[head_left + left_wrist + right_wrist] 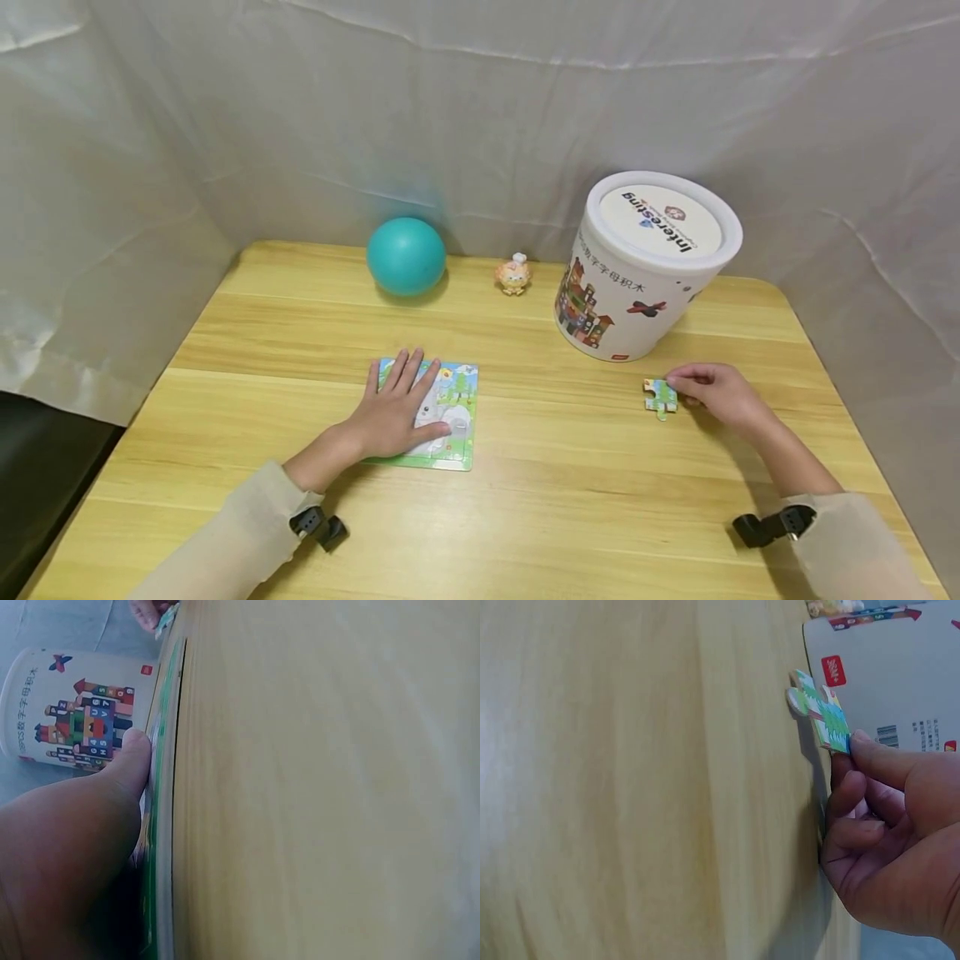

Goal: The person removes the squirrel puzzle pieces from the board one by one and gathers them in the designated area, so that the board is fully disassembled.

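My left hand [393, 415] lies flat with spread fingers on a square jigsaw puzzle [459, 387], covering much of its left half. The visible part shows trees, grass and a grey-white animal inside a green lower border. In the left wrist view the thumb [133, 754] rests along the puzzle's top. On the right side of the table, my right hand [716, 393] pinches a puzzle piece [662, 397] by its edge between thumb and fingers. Green trees and blue show on the piece [826, 716], which is held tilted just above the wood in the right wrist view.
A large white lidded tub [637, 275] printed with building blocks stands at the back right. A teal ball [407, 257] sits at the back left, with a small orange figurine [513, 275] between them. Grey cloth [480, 117] hangs behind the wooden table [555, 500].
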`<move>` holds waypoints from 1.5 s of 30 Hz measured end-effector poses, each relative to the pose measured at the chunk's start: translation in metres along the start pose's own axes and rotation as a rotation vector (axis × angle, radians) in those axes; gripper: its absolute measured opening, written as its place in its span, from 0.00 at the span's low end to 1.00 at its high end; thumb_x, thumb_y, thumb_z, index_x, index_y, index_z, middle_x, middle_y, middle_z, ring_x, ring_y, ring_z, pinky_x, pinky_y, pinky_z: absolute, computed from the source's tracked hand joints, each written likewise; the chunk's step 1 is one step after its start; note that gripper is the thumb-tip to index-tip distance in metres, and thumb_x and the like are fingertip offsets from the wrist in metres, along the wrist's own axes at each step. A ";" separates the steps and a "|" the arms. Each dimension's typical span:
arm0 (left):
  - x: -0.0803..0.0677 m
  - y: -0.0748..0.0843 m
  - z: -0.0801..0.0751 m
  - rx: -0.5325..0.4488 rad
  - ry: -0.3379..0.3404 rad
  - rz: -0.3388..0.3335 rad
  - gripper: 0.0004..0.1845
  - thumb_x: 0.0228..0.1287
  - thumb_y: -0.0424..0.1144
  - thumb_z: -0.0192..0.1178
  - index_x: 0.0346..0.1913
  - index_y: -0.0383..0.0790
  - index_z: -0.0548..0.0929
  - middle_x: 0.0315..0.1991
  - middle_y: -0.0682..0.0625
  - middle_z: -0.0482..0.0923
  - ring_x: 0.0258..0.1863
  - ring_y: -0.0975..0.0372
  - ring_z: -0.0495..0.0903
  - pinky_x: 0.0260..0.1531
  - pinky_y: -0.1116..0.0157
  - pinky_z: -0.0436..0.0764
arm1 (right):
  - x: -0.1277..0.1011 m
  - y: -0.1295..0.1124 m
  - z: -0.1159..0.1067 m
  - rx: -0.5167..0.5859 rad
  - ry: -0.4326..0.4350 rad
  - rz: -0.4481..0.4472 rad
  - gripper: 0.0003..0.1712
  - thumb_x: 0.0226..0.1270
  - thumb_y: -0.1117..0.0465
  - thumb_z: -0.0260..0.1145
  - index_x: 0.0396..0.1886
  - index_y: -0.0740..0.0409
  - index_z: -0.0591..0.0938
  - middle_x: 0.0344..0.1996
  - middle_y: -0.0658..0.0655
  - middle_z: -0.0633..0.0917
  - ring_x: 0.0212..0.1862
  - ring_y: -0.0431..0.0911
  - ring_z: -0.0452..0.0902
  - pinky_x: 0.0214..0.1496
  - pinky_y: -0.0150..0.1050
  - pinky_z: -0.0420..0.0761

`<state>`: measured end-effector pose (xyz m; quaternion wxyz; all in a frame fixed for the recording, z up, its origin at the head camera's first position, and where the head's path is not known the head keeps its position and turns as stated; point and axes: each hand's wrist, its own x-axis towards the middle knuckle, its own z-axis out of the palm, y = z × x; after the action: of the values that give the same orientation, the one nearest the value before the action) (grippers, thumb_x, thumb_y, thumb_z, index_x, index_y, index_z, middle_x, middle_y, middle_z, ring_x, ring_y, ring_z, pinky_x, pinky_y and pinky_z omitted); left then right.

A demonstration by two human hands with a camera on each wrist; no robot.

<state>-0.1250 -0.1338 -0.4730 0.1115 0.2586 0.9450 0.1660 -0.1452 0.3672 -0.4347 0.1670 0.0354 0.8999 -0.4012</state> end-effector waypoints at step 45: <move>-0.006 -0.002 -0.020 -0.060 -0.003 -0.003 0.49 0.73 0.62 0.56 0.82 0.37 0.48 0.81 0.32 0.37 0.80 0.39 0.35 0.71 0.32 0.36 | -0.006 -0.075 0.061 0.010 -0.056 -0.249 0.12 0.71 0.62 0.68 0.48 0.67 0.85 0.32 0.61 0.86 0.29 0.52 0.80 0.28 0.40 0.81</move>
<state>-0.1270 -0.1431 -0.4546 0.1207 0.2540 0.9399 0.1936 -0.1379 0.2723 -0.4179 0.1407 -0.0870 0.8904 -0.4241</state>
